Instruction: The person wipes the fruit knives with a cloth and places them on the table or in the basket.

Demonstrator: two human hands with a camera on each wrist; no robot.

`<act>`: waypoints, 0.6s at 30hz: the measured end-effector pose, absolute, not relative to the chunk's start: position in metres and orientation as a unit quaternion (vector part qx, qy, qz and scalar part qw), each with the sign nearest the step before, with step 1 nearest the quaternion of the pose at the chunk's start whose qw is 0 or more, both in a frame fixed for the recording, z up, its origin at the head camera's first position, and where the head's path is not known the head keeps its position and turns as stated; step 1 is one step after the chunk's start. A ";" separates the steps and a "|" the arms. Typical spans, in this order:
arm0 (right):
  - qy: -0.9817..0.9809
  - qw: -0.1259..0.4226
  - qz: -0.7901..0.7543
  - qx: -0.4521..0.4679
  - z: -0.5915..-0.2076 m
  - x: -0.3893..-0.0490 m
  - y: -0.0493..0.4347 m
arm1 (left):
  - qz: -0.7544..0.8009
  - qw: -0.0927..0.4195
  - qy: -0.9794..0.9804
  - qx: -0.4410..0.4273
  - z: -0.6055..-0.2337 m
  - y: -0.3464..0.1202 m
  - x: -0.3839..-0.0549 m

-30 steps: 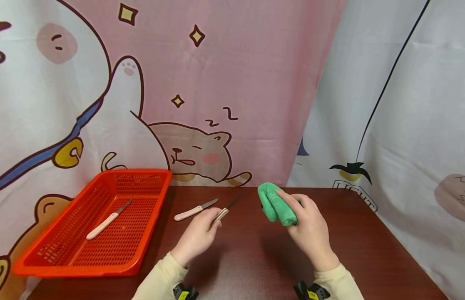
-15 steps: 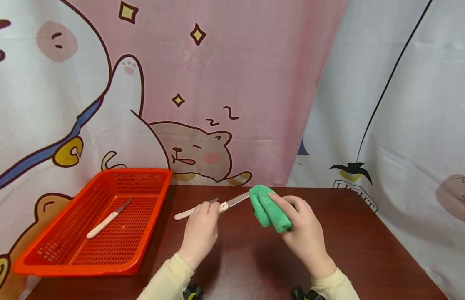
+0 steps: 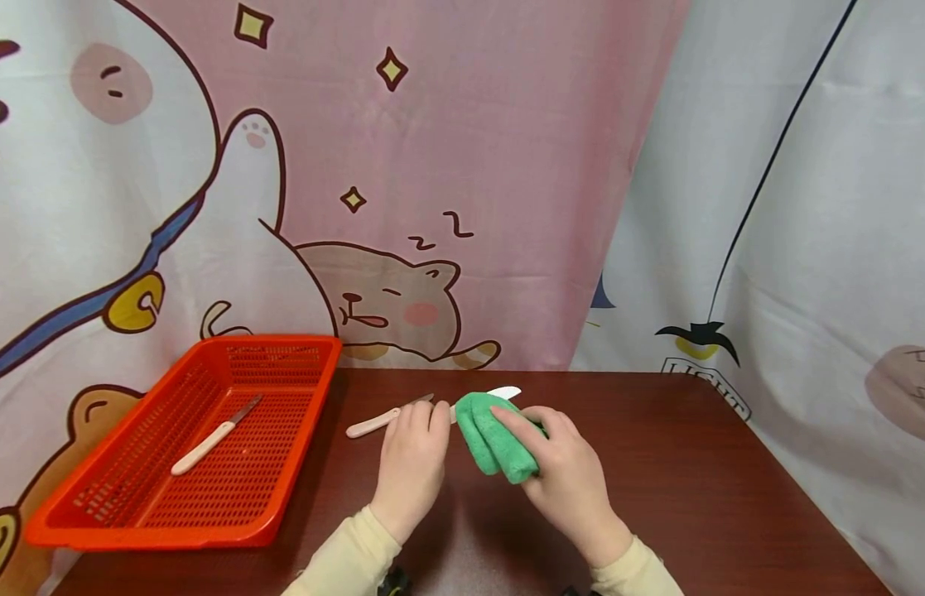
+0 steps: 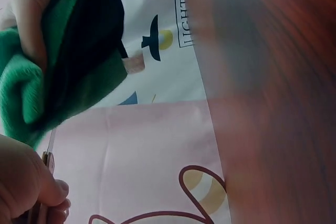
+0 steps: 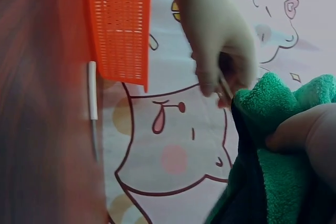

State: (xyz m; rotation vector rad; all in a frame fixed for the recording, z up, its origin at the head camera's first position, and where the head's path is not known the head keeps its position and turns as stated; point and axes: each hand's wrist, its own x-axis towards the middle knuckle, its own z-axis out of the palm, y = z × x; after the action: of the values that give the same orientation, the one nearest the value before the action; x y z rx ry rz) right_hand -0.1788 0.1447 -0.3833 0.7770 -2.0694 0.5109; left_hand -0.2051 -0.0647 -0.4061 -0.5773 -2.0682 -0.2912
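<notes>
My left hand [image 3: 412, 468] grips the handle of a knife, mostly hidden by the fingers. Its bright blade [image 3: 504, 392] points up and right, with the tip showing past a green cloth [image 3: 486, 437]. That folded cloth is held in my right hand [image 3: 562, 472], thumb and fingers pressing it, and it lies over the middle of the blade. In the right wrist view, the cloth [image 5: 273, 103] meets the knife close to the left hand [image 5: 223, 51]. Behind the left hand, a second knife [image 3: 373, 423] with a white handle lies on the table.
An orange-red perforated basket [image 3: 283, 488] stands at the left of the dark brown table [image 3: 693, 497]. A white-handled knife [image 3: 204, 448] lies inside it. A printed curtain [image 3: 507, 165] hangs behind the table's far edge.
My left hand has turned the knife so its blade's flat shows. The right hand has moved left and brought the cloth from beside the tip onto the blade.
</notes>
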 end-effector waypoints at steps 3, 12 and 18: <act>-0.833 0.417 0.200 0.304 -0.388 -0.180 0.142 | -0.121 0.473 -0.839 -0.242 -0.405 -0.062 -0.204; -0.843 0.411 0.194 0.286 -0.396 -0.181 0.140 | -0.133 0.480 -0.832 -0.244 -0.406 -0.060 -0.205; -0.840 0.422 0.192 0.281 -0.397 -0.184 0.141 | -0.149 0.477 -0.831 -0.246 -0.406 -0.059 -0.206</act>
State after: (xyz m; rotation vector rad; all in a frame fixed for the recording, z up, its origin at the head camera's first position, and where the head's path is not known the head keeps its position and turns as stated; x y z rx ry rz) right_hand -0.1839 0.1406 -0.3970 0.7035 -2.1034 0.4800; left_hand -0.2059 -0.0594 -0.4062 -0.6001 -2.0291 -0.3650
